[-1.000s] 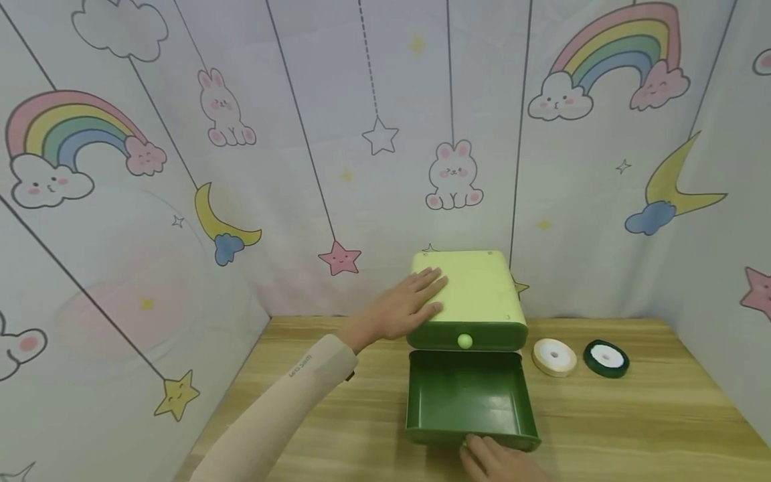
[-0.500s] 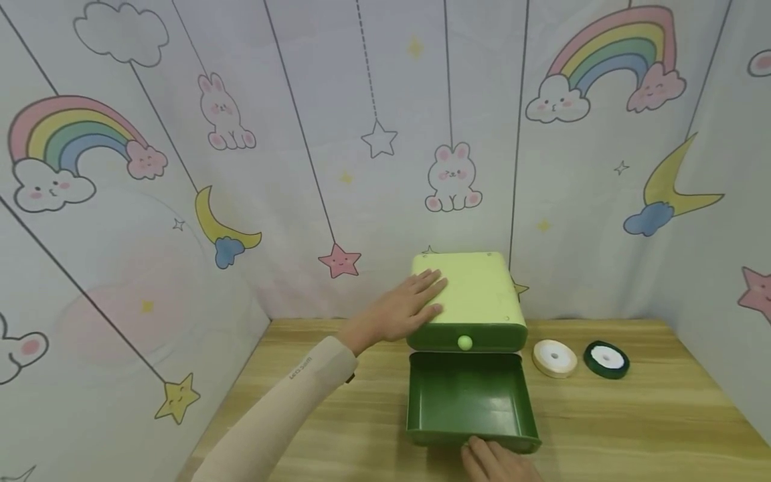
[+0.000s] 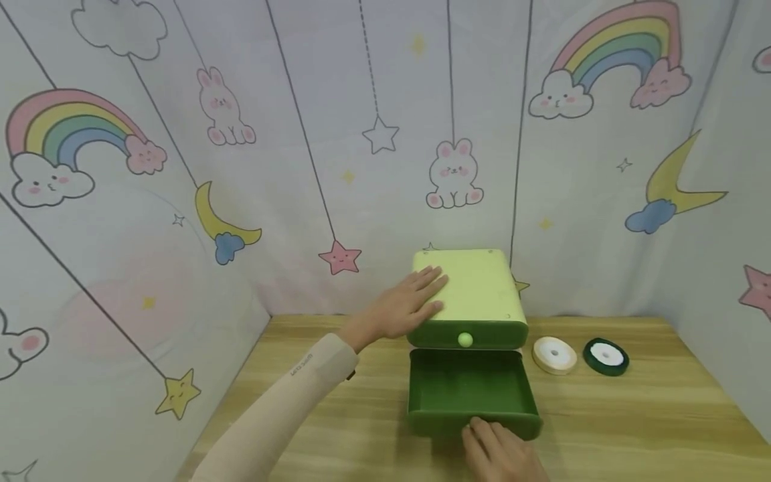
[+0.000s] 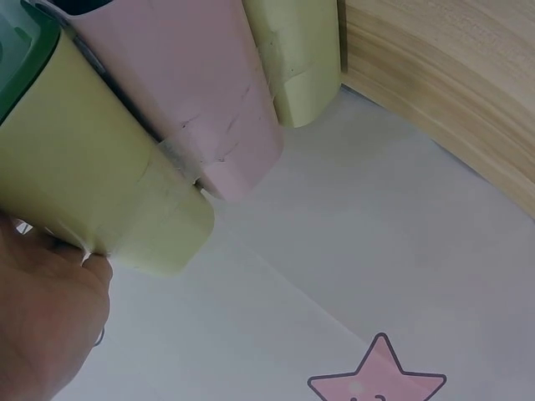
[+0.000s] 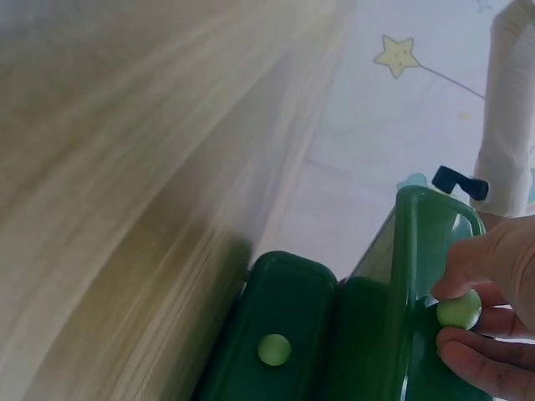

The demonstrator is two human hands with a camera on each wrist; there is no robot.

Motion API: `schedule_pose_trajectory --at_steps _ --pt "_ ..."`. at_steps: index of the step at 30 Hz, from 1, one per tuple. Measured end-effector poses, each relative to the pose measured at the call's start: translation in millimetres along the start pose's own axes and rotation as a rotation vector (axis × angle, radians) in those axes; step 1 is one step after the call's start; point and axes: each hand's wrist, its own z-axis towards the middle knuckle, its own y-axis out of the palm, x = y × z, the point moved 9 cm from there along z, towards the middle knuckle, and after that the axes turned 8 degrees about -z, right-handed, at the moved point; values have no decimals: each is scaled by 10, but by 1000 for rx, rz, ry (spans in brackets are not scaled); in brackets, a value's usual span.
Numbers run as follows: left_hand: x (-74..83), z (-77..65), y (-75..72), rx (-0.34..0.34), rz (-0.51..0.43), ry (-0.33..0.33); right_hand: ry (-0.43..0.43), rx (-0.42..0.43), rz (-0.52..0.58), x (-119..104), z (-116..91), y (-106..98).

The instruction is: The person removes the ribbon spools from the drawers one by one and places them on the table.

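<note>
A small drawer cabinet [image 3: 476,284] with a pale yellow-green top and green drawer fronts stands on the table. My left hand [image 3: 406,308] rests flat on the left part of its top, fingers straight. Beneath the top drawer, a dark green drawer [image 3: 466,385] is pulled out, with nothing visible inside. At its front, my right hand [image 3: 502,452] pinches the round light-green knob [image 5: 460,310] between thumb and fingers, as the right wrist view shows. Another drawer front with a knob [image 5: 274,349] appears in that view, pushed in. A pink casing [image 4: 184,83] lies between two yellowish ones in the left wrist view.
Right of the cabinet, a cream ribbon roll [image 3: 555,355] and a dark green ribbon roll [image 3: 606,356] lie on the wooden table [image 3: 650,415]. A patterned curtain [image 3: 301,201] rises close behind the cabinet and at both sides.
The pulled-out drawer has slid slightly in toward the cabinet, and my right hand has moved forward with it. More of the drawer's front shows. My left hand stays on the top.
</note>
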Motion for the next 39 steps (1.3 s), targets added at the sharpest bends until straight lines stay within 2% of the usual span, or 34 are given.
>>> schedule_pose_trajectory --at_steps 7,15,24,39 --pt "7 -29 44 -2 -7 9 23 54 9 38 2 10" --pt "-1 -31 25 14 -17 13 50 99 8 119 55 11" --pt "-6 -39 48 8 -15 10 58 82 -4 142 98 67" --pt "26 -28 -25 14 -4 15 101 27 3 269 182 165"
